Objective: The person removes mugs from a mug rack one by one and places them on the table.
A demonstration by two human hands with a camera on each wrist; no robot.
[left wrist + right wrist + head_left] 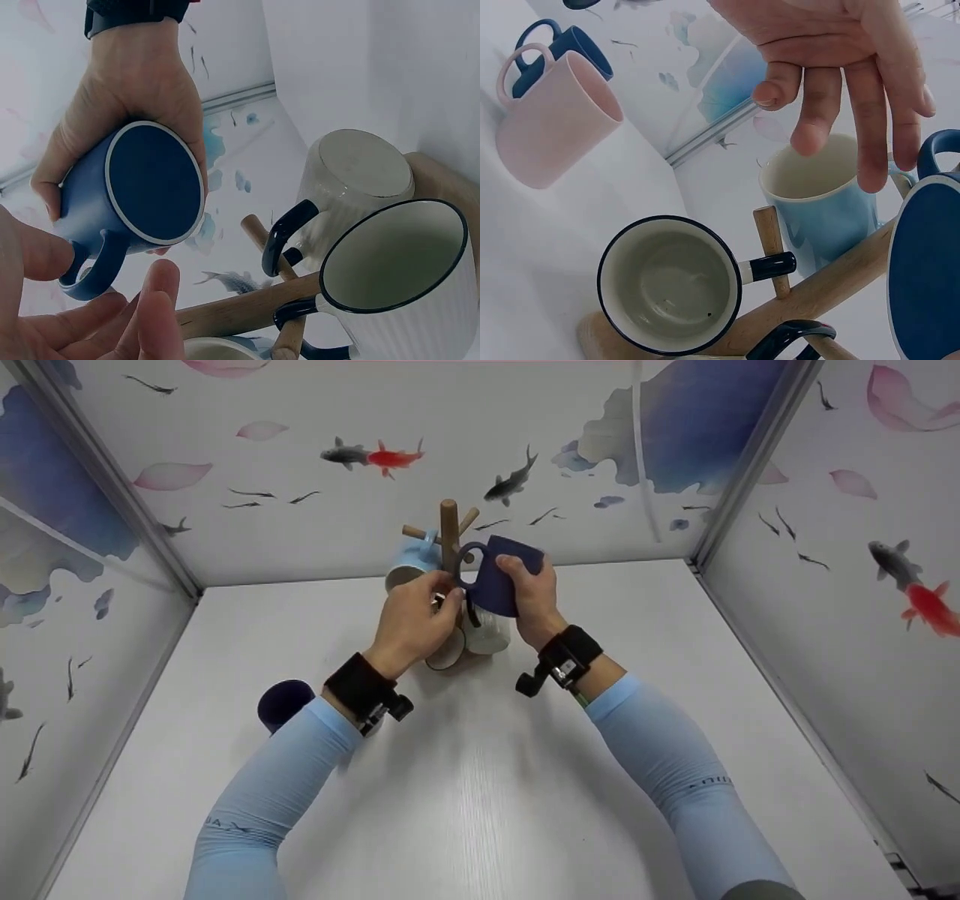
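Observation:
A wooden mug tree point(449, 529) stands at the middle of the white table point(480, 780). My right hand point(525, 577) grips a dark blue mug point(499, 585) by its body, tilted, with its handle point(466, 564) against the tree's post. In the left wrist view this dark blue mug point(142, 195) shows its base. My left hand point(442, 604) hovers at the handle with fingers point(150, 315) loosely spread and holds nothing. A light blue mug point(817, 195) hangs on a left peg. Two white mugs with black rims point(397, 262) point(352, 176) hang lower down.
Another dark blue mug point(285, 703) stands on the table to the left, partly behind my left forearm; the right wrist view shows a pink mug point(551, 120) beside it. Walls point(840, 585) with fish pictures close in the table on three sides.

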